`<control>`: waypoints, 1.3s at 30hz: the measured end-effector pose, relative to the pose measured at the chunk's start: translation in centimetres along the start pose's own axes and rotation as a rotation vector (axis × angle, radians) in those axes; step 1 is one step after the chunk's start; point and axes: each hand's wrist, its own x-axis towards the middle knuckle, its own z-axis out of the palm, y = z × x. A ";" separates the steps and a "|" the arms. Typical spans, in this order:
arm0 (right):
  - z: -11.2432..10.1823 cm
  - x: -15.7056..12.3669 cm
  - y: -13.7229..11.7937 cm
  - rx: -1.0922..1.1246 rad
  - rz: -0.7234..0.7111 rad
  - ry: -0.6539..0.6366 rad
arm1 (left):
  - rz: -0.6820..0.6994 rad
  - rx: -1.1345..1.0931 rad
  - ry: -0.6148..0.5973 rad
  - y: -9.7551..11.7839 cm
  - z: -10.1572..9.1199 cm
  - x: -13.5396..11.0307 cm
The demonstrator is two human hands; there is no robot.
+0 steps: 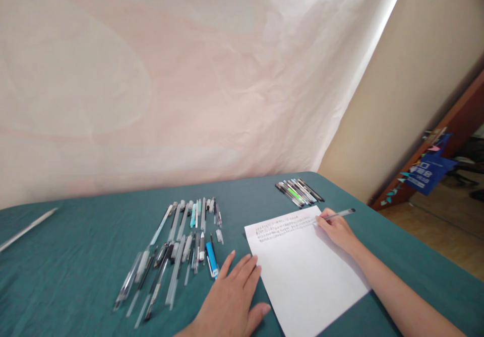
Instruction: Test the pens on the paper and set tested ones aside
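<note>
My right hand [338, 231] is closed on a clear pen [340, 214], its tip resting on the top right of a white sheet of paper [306, 271] that bears a few lines of small writing near its top edge. My left hand [234, 296] lies flat on the teal tablecloth with fingers spread, touching the sheet's left edge. Just left of that hand lies a spread of several pens [177, 246], one with a bright blue barrel [212, 265].
A second small row of pens [298, 192] lies beyond the paper near the table's far edge. A lone white pen [26, 228] lies at the far left. A pale cloth hangs behind the table [75, 256]. Floor and a doorway are at right.
</note>
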 end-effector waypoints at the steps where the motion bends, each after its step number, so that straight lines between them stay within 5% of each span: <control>1: 0.0 0.0 0.0 0.004 -0.001 0.001 | -0.002 -0.005 0.001 0.0 0.0 0.0; 19: -0.6 -1.0 -2.9 0.118 0.058 0.026 | -0.074 -0.063 0.016 0.7 -0.7 -0.3; 25: 1.4 -2.1 -11.0 0.270 -0.062 -0.185 | -0.079 -0.084 0.001 0.7 -1.0 -0.6; 28: 4.1 -2.6 -16.5 0.322 -0.266 -0.394 | -0.067 -0.076 0.006 0.9 -1.3 -0.7; 32: 8.1 -2.5 -22.0 0.282 -0.541 -0.473 | -0.037 -0.040 0.048 0.6 -0.6 -0.7; 39: 11.6 -1.7 -25.0 0.124 -0.677 -0.490 | 0.001 0.038 0.159 -0.8 2.4 -0.4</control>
